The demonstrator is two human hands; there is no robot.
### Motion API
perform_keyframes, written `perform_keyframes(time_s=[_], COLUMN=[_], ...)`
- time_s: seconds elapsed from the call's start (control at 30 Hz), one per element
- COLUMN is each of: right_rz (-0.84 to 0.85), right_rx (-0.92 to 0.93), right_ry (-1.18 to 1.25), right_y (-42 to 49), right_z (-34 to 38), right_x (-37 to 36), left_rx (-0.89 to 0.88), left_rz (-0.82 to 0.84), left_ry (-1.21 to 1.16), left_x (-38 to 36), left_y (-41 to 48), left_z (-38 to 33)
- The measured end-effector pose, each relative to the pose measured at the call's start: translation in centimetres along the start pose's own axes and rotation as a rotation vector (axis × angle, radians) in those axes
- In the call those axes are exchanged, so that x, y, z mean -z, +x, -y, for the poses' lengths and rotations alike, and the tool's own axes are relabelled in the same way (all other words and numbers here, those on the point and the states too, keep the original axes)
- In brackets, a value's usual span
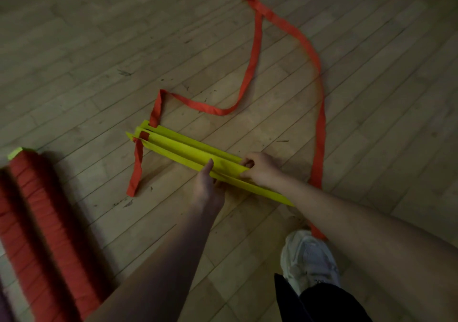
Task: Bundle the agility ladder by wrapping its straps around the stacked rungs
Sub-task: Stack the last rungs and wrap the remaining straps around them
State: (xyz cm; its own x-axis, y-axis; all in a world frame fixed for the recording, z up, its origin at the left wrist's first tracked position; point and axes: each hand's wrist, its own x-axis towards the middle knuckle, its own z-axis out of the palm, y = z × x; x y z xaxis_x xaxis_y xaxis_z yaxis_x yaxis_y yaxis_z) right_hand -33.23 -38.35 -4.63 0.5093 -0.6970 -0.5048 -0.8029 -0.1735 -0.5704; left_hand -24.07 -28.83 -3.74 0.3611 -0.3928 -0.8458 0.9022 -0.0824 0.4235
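1. Several yellow rungs (183, 148), stacked flat against one another on the wooden floor (99, 49), slanting from upper left to lower right at mid-frame.
2. Left hand (207, 185) on the near side of the stack, about its middle: thumb stretched across the top, other fingers tucked under the near edge, clamping the rungs between them.
3. Right hand (260, 170) just beside it, toward the stack's right end, knuckles up, fingers curled and pinching the upper rungs.
4. One red-orange strap (252, 68) leaving the stack's far left end, folding back, then snaking over the floor toward the top edge.
5. Second strap (319, 113) curving down the right side, passing behind the right forearm, ending near a white sneaker (309, 259).
6. Short strap tail (136, 170) off the stack's left end, lying loose toward the near side.
7. Two wrapped bundles (47, 227), wound tight in red-orange strap, side by side at far left, well apart from the stack, a yellow tip poking from one.
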Motion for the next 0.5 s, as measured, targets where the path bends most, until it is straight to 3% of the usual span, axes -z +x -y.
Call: perform_keyframes(time_s=[0.3,0.4,0.5], right_rz=[0.002,0.1,0.011], right_rx=[0.337,0.318,0.152], right_ry=[-0.071,-0.024,0.053], right_y=[-2.2,-2.5,-1.5], right_z=[0.0,0.2,0.0], right_x=[-0.8,-0.9,-1.1], left_rx=[-0.032,-0.018,-0.017], left_rz=[0.059,-0.036,-0.041], left_ry=[-0.106,-0.069,-0.108], left_x=[-0.1,-0.1,0.0], left_y=[0.3,1.3,2.1], left_z=[-0.9,-0.8,-0.8])
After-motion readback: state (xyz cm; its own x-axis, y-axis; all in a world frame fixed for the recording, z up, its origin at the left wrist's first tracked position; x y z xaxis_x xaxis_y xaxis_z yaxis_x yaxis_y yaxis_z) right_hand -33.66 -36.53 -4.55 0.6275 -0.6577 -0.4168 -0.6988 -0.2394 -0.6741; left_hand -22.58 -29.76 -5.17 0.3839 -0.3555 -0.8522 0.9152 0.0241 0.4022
